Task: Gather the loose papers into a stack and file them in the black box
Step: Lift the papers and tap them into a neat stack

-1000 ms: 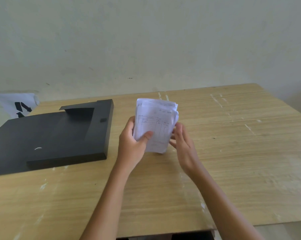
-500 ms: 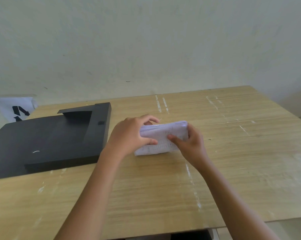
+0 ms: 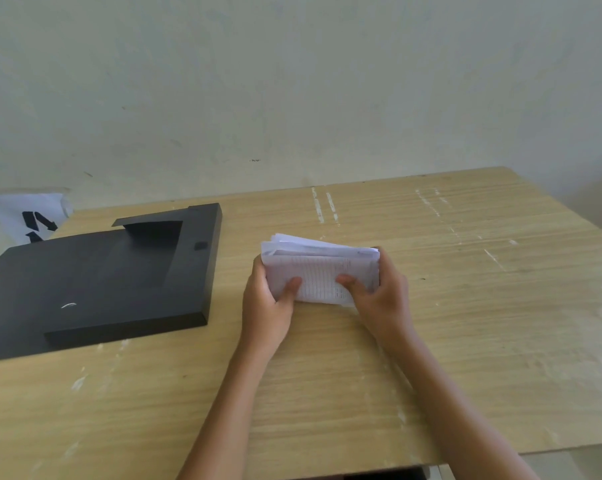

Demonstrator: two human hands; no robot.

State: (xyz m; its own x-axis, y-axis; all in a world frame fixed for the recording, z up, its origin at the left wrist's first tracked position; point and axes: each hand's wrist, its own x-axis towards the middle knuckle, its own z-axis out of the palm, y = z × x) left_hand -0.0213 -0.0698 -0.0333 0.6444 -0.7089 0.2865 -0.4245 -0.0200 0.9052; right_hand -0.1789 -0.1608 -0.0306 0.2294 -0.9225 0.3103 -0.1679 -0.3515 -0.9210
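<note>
A stack of white printed papers (image 3: 318, 268) stands on its long edge on the wooden table (image 3: 465, 323), tilted toward me. My left hand (image 3: 268, 303) grips its left end with the thumb on the front sheet. My right hand (image 3: 379, 299) grips its right end the same way. The top edges of the sheets are uneven. The black box (image 3: 95, 278) lies flat on the table to the left of the papers, a short gap from my left hand, with its flap raised at the far end.
A white sheet with black markings (image 3: 26, 216) shows past the table's far left corner. A pale wall (image 3: 292, 98) rises right behind the table. The table's near edge runs along the bottom right.
The stack was held upright in the air, then turned sideways and brought down onto the table. Both hands shifted from the top to the ends of the stack.
</note>
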